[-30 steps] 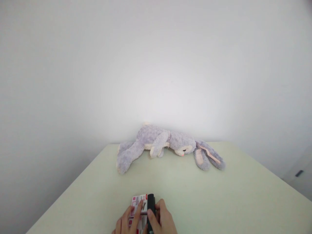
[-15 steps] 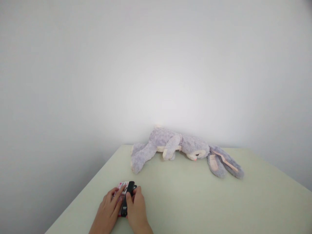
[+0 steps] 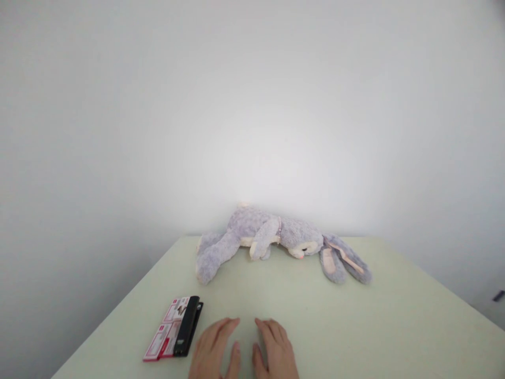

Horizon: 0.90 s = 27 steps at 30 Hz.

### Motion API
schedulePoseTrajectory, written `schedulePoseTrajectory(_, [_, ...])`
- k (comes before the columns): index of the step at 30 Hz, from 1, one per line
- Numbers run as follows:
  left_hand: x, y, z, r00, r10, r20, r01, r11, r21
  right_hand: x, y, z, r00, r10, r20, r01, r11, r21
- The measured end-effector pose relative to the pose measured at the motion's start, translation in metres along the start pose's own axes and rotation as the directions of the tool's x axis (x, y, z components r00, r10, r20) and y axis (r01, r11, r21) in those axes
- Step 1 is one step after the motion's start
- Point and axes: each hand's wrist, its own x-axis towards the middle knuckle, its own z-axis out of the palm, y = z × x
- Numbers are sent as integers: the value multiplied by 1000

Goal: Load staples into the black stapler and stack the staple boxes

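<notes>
Stapler (image 3: 188, 326) lies at the lower left of the frame on the table (image 3: 355, 316), black, resting along the right edge of a red and white card pack (image 3: 165, 329); I cannot tell what the pack holds. From the head view, my left hand (image 3: 215, 350) and right hand (image 3: 276, 352) lie flat at bottom centre, fingers loosely spread, holding nothing, just right of the stapler. Toward the frame's centre, a grey plush rabbit (image 3: 276, 239) lies on its side by the wall.

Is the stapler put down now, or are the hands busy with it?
Put down: the black stapler lies on its red and white card on the table. The left hand and right hand rest flat beside it, holding nothing. The toy bunny lies untouched.
</notes>
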Motion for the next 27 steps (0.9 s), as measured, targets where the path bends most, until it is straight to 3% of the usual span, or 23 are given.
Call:
schedulePoseTrajectory(1, [3, 20, 18, 994, 53, 90, -53, 999, -9, -8, 19, -13, 1000, 26, -12, -28, 991, -129])
schedulePoseTrajectory(3, [6, 49, 48, 977, 50, 208, -55, 998, 17, -22, 47, -37, 996, 88, -1, -84, 946, -314])
schedulePoseTrajectory(6, [7, 67, 69, 956, -39, 289, 17, 997, 80, -35, 65, -65, 986, 144, 82, -96, 900, -425])
schedulePoseTrajectory(9, [5, 65, 66, 936, -58, 347, 32, 996, 82, -42, 70, -76, 981, 153, 118, -82, 883, -461])
schedulePoseTrajectory(14, [5, 62, 56, 910, -78, 408, 55, 996, 69, -45, 74, -69, 990, 125, 62, -76, 859, -506])
schedulePoseTrajectory(27, [5, 68, 51, 913, -94, 396, 83, 996, 45, -44, 66, -74, 983, 164, 82, -99, 848, -521])
